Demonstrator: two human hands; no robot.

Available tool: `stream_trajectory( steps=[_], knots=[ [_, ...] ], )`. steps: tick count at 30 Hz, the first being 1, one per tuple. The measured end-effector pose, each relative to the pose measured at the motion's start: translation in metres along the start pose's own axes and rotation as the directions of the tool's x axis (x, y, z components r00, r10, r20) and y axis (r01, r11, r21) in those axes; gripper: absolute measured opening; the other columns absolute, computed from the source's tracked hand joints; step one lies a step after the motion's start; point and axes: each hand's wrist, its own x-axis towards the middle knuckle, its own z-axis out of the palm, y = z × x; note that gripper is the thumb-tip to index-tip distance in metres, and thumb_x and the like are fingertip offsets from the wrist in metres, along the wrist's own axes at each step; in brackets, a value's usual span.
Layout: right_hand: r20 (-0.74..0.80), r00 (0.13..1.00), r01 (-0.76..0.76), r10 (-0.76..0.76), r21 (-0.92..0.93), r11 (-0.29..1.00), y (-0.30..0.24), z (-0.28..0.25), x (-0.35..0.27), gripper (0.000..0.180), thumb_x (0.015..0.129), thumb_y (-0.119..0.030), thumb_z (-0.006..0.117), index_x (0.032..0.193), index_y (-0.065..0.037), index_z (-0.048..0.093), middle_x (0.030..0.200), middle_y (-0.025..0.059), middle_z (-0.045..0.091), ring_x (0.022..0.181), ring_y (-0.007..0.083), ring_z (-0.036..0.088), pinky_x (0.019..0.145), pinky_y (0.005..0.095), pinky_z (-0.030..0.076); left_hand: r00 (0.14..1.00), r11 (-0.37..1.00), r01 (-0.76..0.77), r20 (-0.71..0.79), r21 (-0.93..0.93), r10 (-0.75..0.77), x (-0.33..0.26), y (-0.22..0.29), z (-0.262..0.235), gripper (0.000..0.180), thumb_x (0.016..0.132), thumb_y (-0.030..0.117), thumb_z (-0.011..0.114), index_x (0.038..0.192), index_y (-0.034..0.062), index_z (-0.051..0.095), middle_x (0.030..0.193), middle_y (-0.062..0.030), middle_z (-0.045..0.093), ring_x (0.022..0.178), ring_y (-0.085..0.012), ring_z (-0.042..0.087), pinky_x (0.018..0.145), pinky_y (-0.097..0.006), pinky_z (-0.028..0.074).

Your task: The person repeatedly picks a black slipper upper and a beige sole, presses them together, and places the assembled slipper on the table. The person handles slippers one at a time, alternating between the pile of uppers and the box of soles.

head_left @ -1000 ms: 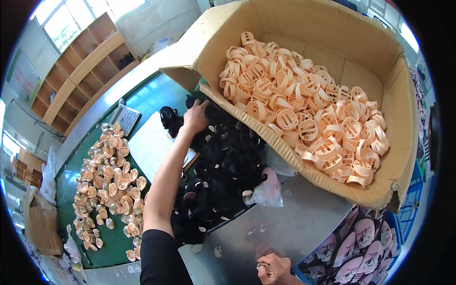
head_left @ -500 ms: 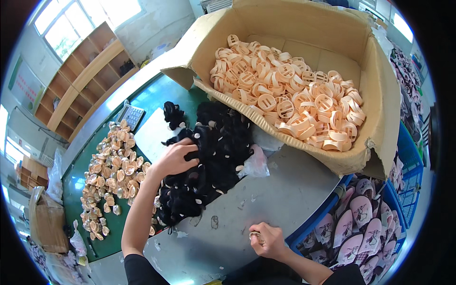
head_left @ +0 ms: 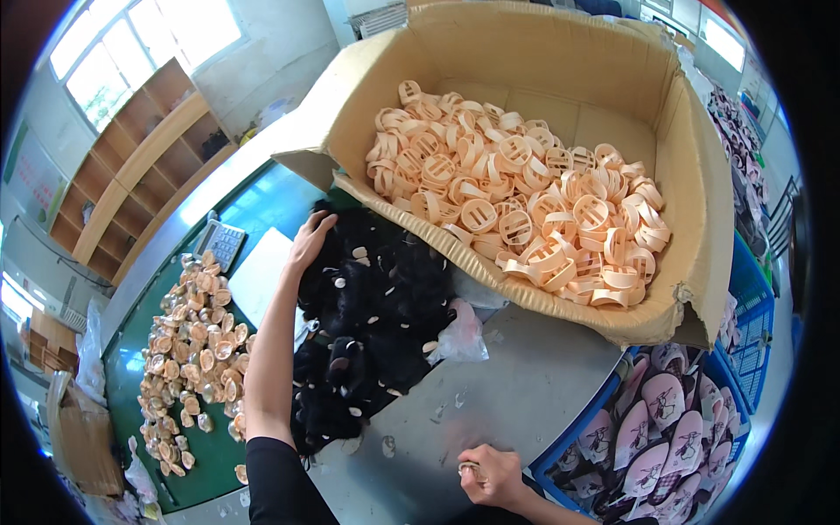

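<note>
A heap of black fluffy pieces (head_left: 376, 302) with small pale spots lies on the table, left of the middle. My left hand (head_left: 312, 238) is at the heap's far left edge. Its fingers are loosely bent and touch the black fluff; their tips are partly lost in it, and no single piece shows gripped. Near the front edge of the table, my right hand (head_left: 494, 477) is closed in a fist around a small pale rounded piece (head_left: 471, 467). Only the end of that piece shows between thumb and fingers.
A big cardboard box (head_left: 376, 194) of peach plastic rings stands at the back right. Many small shell-like peach pieces (head_left: 188, 350) lie on the green tabletop at left, near a calculator (head_left: 219, 242). Right, a blue crate (head_left: 560, 446) holds pink slipper uppers. A clear plastic bag (head_left: 462, 332) touches the heap.
My left hand has moved from the heap's middle to its far left edge. The loose black tuft there now sits against the heap. My right hand stays closed; the whole view has shifted slightly.
</note>
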Motion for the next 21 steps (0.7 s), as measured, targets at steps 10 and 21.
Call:
stream_trajectory(
  steps=[10, 21],
  knots=[
    [-0.014, 1.0, 0.027, -0.028, -0.049, 0.998, -0.001, 0.001, -0.002, 0.011, 0.078, -0.007, 0.065, 0.089, -0.006, 0.066, 0.07, 0.0041, 0.066, 0.053, 0.0195, 0.064, 0.05, 0.0302, 0.05, 0.998, 0.812, -0.046, -0.007, 0.582, 0.061, -0.018, 0.1, 0.118, 0.07, 0.087, 0.057, 0.066, 0.137, 0.0073, 0.06, 0.136, -0.0191, 0.057, 0.132, -0.0415, 0.05, 0.099, -0.061, 0.042],
    [-0.038, 0.996, 0.085, -0.085, -0.008, 0.996, 0.008, -0.002, -0.003, 0.015, 0.079, -0.004, 0.067, 0.094, -0.008, 0.066, 0.073, 0.0016, 0.061, 0.055, 0.016, 0.065, 0.053, 0.0274, 0.05, 0.935, 0.873, -0.27, 0.329, 0.407, 0.136, -0.043, 0.103, 0.063, 0.047, 0.078, 0.019, 0.068, 0.121, 0.0004, 0.068, 0.109, -0.0281, 0.069, 0.107, -0.0457, 0.065, 0.092, -0.05, 0.053]
  ],
)
